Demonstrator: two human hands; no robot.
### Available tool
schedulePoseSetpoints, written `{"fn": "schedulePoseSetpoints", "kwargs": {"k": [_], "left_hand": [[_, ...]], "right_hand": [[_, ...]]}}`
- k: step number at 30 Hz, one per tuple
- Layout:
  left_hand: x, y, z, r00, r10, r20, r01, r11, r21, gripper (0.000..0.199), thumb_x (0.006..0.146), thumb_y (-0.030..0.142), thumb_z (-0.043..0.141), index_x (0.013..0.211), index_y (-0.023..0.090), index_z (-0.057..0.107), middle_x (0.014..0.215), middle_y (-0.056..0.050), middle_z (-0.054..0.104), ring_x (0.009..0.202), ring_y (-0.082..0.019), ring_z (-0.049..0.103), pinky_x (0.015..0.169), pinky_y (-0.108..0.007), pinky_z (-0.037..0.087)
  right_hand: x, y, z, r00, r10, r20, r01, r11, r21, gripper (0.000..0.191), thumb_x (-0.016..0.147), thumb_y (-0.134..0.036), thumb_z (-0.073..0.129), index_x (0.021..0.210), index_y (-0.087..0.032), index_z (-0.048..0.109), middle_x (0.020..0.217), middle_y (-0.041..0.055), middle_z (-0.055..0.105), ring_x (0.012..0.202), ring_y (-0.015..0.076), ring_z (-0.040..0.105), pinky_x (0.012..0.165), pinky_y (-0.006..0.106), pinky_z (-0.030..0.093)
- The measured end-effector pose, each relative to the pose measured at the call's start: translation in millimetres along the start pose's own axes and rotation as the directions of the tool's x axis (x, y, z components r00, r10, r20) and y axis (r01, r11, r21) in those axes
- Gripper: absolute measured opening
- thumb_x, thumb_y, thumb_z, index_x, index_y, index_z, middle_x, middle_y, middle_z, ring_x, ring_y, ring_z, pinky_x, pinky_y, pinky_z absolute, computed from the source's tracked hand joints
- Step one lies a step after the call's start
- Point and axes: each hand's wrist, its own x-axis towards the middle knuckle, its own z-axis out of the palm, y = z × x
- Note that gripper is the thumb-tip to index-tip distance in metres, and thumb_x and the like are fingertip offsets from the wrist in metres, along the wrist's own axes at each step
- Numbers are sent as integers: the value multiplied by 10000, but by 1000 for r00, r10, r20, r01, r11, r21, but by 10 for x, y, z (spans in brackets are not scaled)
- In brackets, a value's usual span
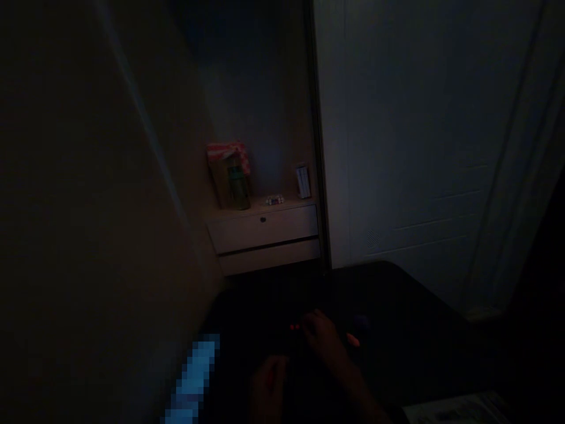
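Note:
The view is very dark. My left hand (268, 381) is low in the middle over the black tabletop (397, 306), fingers curled in a pinch; what lies between them, if anything, is too dark to name. Farther forward, my right hand (318, 331) reaches in with its fingers bent down and drawn together, their tips hard to see. Two small red beads or dots (294, 326) show just left of its fingertips. Right of that wrist lies a small orange, elongated object (352, 340), and behind it a dim purplish round thing (362, 321).
Beyond the table stand pale drawers (269, 231) with a shelf holding a green bottle (239, 187), a red-and-white patterned bag (227, 152), a beaded item (274, 200) and small upright boxes (303, 181). A white panel (397, 147) rises at right; printed paper (454, 410) lies near the front.

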Motion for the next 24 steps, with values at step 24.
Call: {"fn": "schedulePoseSetpoints", "kwargs": {"k": [24], "left_hand": [[-19,38,-14,1000,11,-12,-11,1000,-10,690,794,833,483,823,203,762,678,-39,691,657,-187,638,636,-260,515]], "right_hand": [[-19,45,46,999,5,-41,-5,1000,6,243,901,-104,524,990,-202,728,1036,79,709,946,212,684,843,283,508]]}}
